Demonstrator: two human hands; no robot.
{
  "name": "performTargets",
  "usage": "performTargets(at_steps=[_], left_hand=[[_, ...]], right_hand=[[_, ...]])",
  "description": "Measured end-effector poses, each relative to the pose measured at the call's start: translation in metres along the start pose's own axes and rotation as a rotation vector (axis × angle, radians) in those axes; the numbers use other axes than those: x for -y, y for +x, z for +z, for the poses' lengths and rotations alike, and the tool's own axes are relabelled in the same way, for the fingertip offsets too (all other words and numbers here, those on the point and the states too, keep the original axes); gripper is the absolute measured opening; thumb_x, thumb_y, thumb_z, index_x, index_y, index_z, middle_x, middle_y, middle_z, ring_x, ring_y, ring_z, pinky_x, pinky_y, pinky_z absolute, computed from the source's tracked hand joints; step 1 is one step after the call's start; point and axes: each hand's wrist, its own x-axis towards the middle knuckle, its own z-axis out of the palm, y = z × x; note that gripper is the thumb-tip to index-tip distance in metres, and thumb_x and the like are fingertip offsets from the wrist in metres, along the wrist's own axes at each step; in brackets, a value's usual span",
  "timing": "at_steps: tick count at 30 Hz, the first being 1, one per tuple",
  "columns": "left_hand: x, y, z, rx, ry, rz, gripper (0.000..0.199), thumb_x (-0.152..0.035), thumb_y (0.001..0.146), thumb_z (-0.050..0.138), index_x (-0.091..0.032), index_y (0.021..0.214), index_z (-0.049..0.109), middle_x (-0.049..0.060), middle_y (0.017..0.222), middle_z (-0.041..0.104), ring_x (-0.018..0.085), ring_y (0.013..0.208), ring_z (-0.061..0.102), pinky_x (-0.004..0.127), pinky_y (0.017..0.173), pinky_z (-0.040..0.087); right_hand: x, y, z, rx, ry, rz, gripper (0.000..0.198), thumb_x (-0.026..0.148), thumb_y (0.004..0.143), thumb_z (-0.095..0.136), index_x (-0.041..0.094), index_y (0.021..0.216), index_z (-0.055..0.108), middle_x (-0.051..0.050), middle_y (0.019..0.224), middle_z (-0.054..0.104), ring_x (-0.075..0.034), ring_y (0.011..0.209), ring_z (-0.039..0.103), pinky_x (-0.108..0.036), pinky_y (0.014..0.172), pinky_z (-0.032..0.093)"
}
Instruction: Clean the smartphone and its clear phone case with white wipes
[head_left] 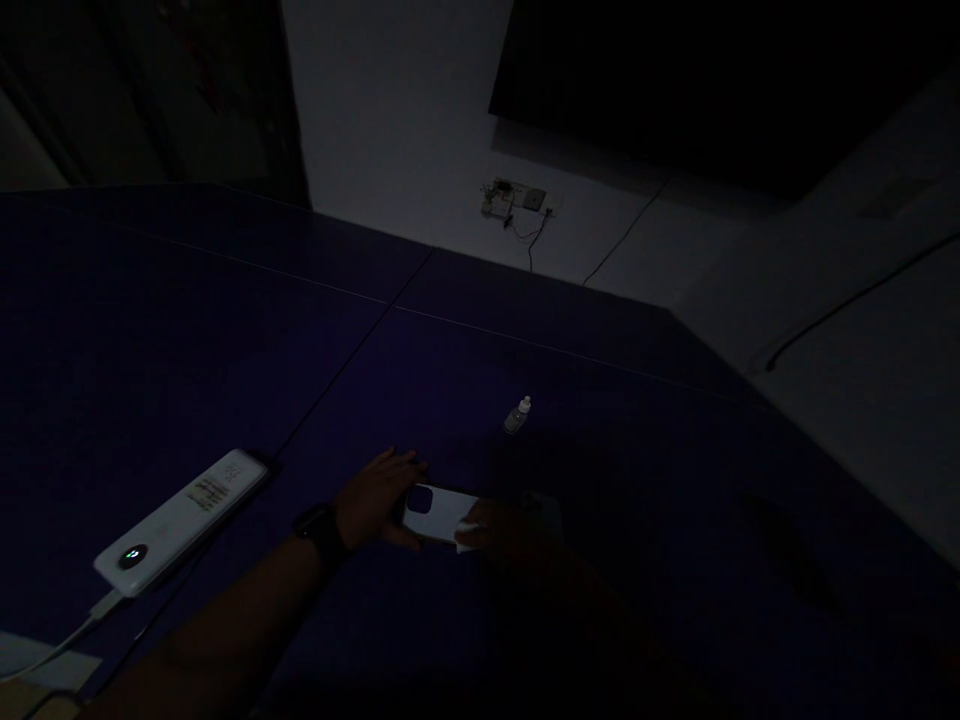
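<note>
1. L hand: fingers spread, straddling case's L end, thumb on near side; can't tell how firmly.
2. R hand: fingers closed on white cloth, at case's R end.
3. Case lies flat on blue surface, betw. hands.
4. Risk: if L hold's loose, R push could skid or spin case.
5. V. dim, so a slip could go unnoticed.
6. Bottle just beyond R hand; a fwd sweep might knock it.
7. Pwr bank beside L forearm; snagged cable could drag it.
</note>
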Motion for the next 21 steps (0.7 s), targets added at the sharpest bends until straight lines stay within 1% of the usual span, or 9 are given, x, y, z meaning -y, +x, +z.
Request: performTargets(at_steps=[4, 5, 7, 10, 12, 14, 16, 19, 21], left_hand=[[-0.002, -0.001, -0.001, 0.012, 0.007, -0.006, 0.083, -0.070, 0.062, 0.081, -0.024, 0.127, 0.057, 0.013, 0.146, 0.056, 0.037, 0.144, 0.041, 0.058, 0.122, 0.019], [-0.002, -0.001, -0.001, 0.013, 0.008, -0.012, 0.084, -0.070, 0.062, 0.081, -0.024, 0.127, 0.057, 0.013, 0.146, 0.056, 0.037, 0.144, 0.041, 0.058, 0.122, 0.019], [-0.002, 0.000, -0.001, 0.015, 0.009, -0.023, 0.083, -0.070, 0.061, 0.082, -0.024, 0.126, 0.057, 0.013, 0.146, 0.056, 0.037, 0.144, 0.041, 0.058, 0.122, 0.019], [-0.002, 0.000, -0.001, 0.020, 0.015, -0.025, 0.082, -0.070, 0.060, 0.082, -0.025, 0.124, 0.058, 0.012, 0.145, 0.057, 0.037, 0.143, 0.042, 0.059, 0.122, 0.020], [-0.002, 0.001, 0.000, 0.019, 0.019, -0.018, 0.082, -0.070, 0.061, 0.082, -0.024, 0.124, 0.058, 0.013, 0.145, 0.057, 0.037, 0.143, 0.042, 0.059, 0.122, 0.020], [-0.002, 0.001, 0.000, 0.016, 0.020, -0.009, 0.083, -0.071, 0.061, 0.081, -0.024, 0.126, 0.057, 0.013, 0.145, 0.057, 0.037, 0.143, 0.043, 0.060, 0.121, 0.020], [0.000, 0.001, 0.001, 0.017, 0.021, 0.000, 0.084, -0.071, 0.062, 0.081, -0.023, 0.127, 0.056, 0.014, 0.145, 0.057, 0.037, 0.143, 0.043, 0.060, 0.121, 0.020], [0.001, 0.001, 0.002, 0.022, 0.025, 0.004, 0.086, -0.071, 0.061, 0.081, -0.023, 0.128, 0.056, 0.014, 0.146, 0.056, 0.037, 0.144, 0.041, 0.060, 0.122, 0.019], [0.002, 0.001, 0.003, 0.020, 0.024, -0.002, 0.087, -0.072, 0.060, 0.082, -0.023, 0.128, 0.056, 0.014, 0.146, 0.056, 0.037, 0.144, 0.041, 0.060, 0.121, 0.019]], right_hand=[[-0.009, 0.004, 0.002, -0.059, -0.034, 0.098, 0.039, 0.007, 0.096, 0.049, 0.016, 0.130, 0.064, -0.017, 0.130, 0.063, -0.027, 0.120, 0.059, -0.043, 0.102, 0.047], [-0.010, 0.004, 0.004, -0.066, -0.032, 0.102, 0.040, 0.007, 0.096, 0.048, 0.015, 0.132, 0.063, -0.018, 0.131, 0.063, -0.027, 0.120, 0.058, -0.044, 0.101, 0.047], [-0.012, 0.002, 0.007, -0.050, -0.010, 0.061, 0.038, 0.008, 0.095, 0.050, 0.019, 0.128, 0.066, -0.014, 0.130, 0.064, -0.025, 0.118, 0.059, -0.040, 0.101, 0.048], [-0.012, -0.004, 0.010, 0.000, 0.035, -0.034, 0.031, 0.011, 0.094, 0.055, 0.026, 0.115, 0.072, -0.007, 0.122, 0.069, -0.019, 0.114, 0.062, -0.033, 0.099, 0.049], [-0.012, -0.006, 0.009, -0.024, 0.034, -0.004, 0.031, 0.012, 0.095, 0.054, 0.026, 0.116, 0.072, -0.007, 0.122, 0.069, -0.019, 0.115, 0.061, -0.032, 0.099, 0.049], [-0.009, -0.001, 0.006, -0.085, 0.012, 0.086, 0.033, 0.012, 0.097, 0.050, 0.024, 0.120, 0.070, -0.009, 0.125, 0.067, -0.021, 0.116, 0.060, -0.034, 0.098, 0.049], [-0.002, 0.009, 0.005, -0.129, -0.008, 0.158, 0.034, 0.012, 0.099, 0.046, 0.022, 0.121, 0.069, -0.010, 0.121, 0.067, -0.021, 0.112, 0.061, -0.034, 0.095, 0.050], [0.012, 0.022, 0.006, -0.134, -0.012, 0.144, 0.033, 0.012, 0.099, 0.046, 0.021, 0.121, 0.069, -0.009, 0.115, 0.068, -0.021, 0.106, 0.062, -0.033, 0.091, 0.050], [0.016, 0.023, 0.006, -0.122, -0.010, 0.107, 0.031, 0.012, 0.097, 0.050, 0.021, 0.120, 0.069, -0.009, 0.117, 0.068, -0.021, 0.108, 0.061, -0.033, 0.093, 0.049]])
